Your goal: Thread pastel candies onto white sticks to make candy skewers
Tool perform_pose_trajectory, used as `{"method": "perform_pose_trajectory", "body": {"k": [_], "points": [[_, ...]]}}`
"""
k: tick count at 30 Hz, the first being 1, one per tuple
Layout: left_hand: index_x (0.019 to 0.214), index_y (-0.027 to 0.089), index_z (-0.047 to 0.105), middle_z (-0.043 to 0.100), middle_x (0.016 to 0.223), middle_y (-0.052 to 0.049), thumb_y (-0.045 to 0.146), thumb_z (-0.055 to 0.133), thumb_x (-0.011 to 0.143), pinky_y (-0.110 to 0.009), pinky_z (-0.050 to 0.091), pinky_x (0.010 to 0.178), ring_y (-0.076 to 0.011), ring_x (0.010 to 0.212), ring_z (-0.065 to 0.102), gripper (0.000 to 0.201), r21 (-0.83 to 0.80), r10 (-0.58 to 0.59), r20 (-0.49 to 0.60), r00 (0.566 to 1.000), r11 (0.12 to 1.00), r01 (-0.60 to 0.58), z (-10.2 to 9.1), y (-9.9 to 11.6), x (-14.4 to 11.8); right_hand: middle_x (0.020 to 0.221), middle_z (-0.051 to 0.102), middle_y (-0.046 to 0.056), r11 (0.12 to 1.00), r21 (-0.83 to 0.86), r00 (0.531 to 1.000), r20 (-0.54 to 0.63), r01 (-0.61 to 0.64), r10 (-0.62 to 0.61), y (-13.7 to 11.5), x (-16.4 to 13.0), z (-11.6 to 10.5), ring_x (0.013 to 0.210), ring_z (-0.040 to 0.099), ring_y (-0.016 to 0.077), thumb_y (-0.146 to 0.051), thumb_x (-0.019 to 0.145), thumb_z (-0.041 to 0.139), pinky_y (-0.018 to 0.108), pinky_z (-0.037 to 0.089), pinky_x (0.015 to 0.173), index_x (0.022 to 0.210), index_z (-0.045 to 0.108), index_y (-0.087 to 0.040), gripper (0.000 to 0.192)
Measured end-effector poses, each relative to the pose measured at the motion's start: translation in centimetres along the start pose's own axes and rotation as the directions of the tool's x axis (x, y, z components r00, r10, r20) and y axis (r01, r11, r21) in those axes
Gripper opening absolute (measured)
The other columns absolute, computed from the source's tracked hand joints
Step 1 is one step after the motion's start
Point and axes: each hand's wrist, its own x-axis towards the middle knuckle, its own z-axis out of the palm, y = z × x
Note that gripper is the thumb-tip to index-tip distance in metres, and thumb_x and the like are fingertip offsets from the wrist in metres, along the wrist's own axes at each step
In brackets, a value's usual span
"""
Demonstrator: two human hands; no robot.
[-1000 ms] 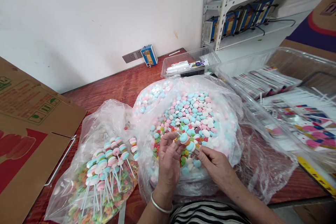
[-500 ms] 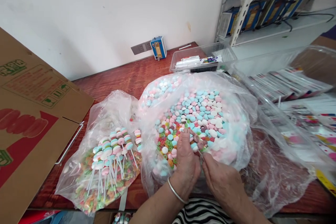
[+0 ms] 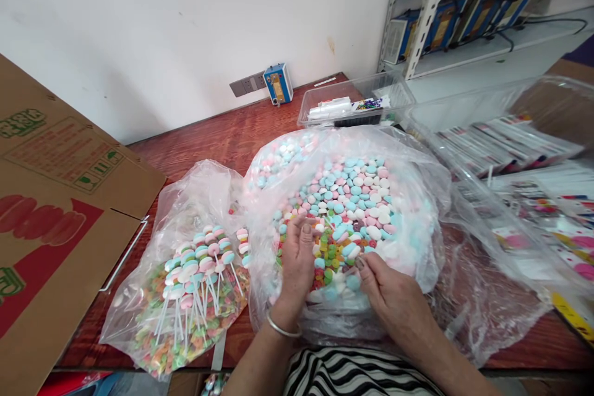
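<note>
Table [image 3: 208,136]: red wood. Cardboard box [image 3: 55,210] at L edge. Big bag of loose candy [image 3: 352,198] centre-front; small bag of finished lollipops [image 3: 195,272] just L of it.

L hand [image 3: 297,260]: fingers spread, flat on candy; earlier held stacked pieces, now none seen.

R hand [image 3: 385,291]: fingers curled at pile's near edge; contents can't tell.

Camera view shifted slightly; bags unmoved.

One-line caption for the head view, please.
Both hands, left hand and right hand, reach into a large clear bag of pastel candies on a wooden table.
</note>
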Motion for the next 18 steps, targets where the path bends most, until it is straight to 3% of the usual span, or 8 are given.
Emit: {"method": "perform_pose_trajectory", "body": {"k": [1, 3, 5, 7, 10, 14, 18], "points": [[0.107, 0.022, 0.063, 0.065, 0.106, -0.007, 0.036, 0.049, 0.094, -0.036, 0.043, 0.092, -0.0213, 0.098, 0.059, 0.023, 0.255, 0.123, 0.016, 0.992, 0.959, -0.123, -1.7, -0.2, 0.8, 0.061, 0.064, 0.001, 1.0, 0.012, 1.0, -0.001, -0.025, 0.025, 0.2, 0.0, -0.2, 0.053, 0.063, 0.0205, -0.037, 0.099, 0.03, 0.027, 0.037, 0.049, 0.084, 0.054, -0.024, 0.032], [0.096, 0.022, 0.068, 0.064, 0.098, -0.008, 0.024, 0.049, 0.092, -0.039, 0.042, 0.091, -0.0241, 0.097, 0.057, 0.019, 0.641, 0.2, 0.157, 0.967, 0.725, -0.254, -4.9, -0.9, 2.3, 0.059, 0.062, 0.001, 0.998, 0.024, 0.998, 0.007, -0.057, 0.057, 0.6, 0.0, -0.1, 0.051, 0.062, 0.0202, -0.037, 0.099, 0.03, 0.027, 0.035, 0.048, 0.081, 0.052, -0.024, 0.031], [0.091, 0.022, 0.07, 0.064, 0.089, -0.008, 0.017, 0.05, 0.09, -0.039, 0.043, 0.085, -0.0249, 0.091, 0.056, 0.021, 0.809, 0.165, 0.268, 0.949, 0.496, -0.315, -7.0, -1.5, 3.1, 0.063, 0.064, 0.002, 0.998, 0.028, 0.999, 0.017, -0.052, 0.052, 0.6, 0.0, 0.2, 0.055, 0.064, 0.0206, -0.036, 0.099, 0.029, 0.027, 0.037, 0.051, 0.083, 0.052, -0.024, 0.03], [0.089, 0.021, 0.071, 0.064, 0.086, -0.008, 0.016, 0.05, 0.09, -0.037, 0.044, 0.082, -0.0247, 0.088, 0.057, 0.022, 0.858, 0.132, 0.329, 0.935, 0.371, -0.354, -7.9, -2.0, 3.4, 0.068, 0.067, 0.004, 1.0, 0.013, 0.999, 0.031, -0.015, 0.014, 0.3, 0.1, 0.6, 0.061, 0.066, 0.0214, -0.035, 0.099, 0.028, 0.027, 0.039, 0.054, 0.084, 0.053, -0.024, 0.031], [0.085, 0.02, 0.069, 0.065, 0.087, -0.008, 0.017, 0.048, 0.092, -0.036, 0.044, 0.082, -0.0242, 0.088, 0.057, 0.022, 0.873, 0.169, 0.321, 0.932, 0.329, -0.361, -7.7, -2.2, 3.2, 0.07, 0.069, 0.005, 0.998, -0.029, 0.997, 0.067, 0.048, -0.046, -0.5, 0.2, 1.3, 0.062, 0.066, 0.0216, -0.032, 0.098, 0.027, 0.028, 0.037, 0.055, 0.084, 0.054, -0.023, 0.032], [0.084, 0.019, 0.066, 0.066, 0.085, -0.007, 0.02, 0.047, 0.093, -0.035, 0.043, 0.08, -0.023, 0.085, 0.057, 0.021, 0.871, 0.217, 0.242, 0.946, 0.38, -0.31, -7.1, -2.2, 2.9, 0.068, 0.069, 0.004, 0.994, -0.06, 0.989, 0.127, 0.089, -0.081, -1.5, 0.3, 1.9, 0.061, 0.066, 0.0212, -0.031, 0.1, 0.026, 0.028, 0.035, 0.054, 0.083, 0.054, -0.023, 0.033], [0.087, 0.02, 0.068, 0.067, 0.088, -0.007, 0.015, 0.05, 0.089, -0.035, 0.043, 0.081, -0.0237, 0.088, 0.058, 0.019, 0.857, 0.191, 0.29, 0.938, 0.384, -0.344, -7.2, -2.1, 3.0, 0.07, 0.071, 0.005, 0.993, -0.083, 0.985, 0.161, 0.082, -0.068, -1.8, 0.4, 2.3, 0.064, 0.068, 0.0214, -0.03, 0.1, 0.028, 0.028, 0.036, 0.056, 0.084, 0.055, -0.022, 0.032]]}}
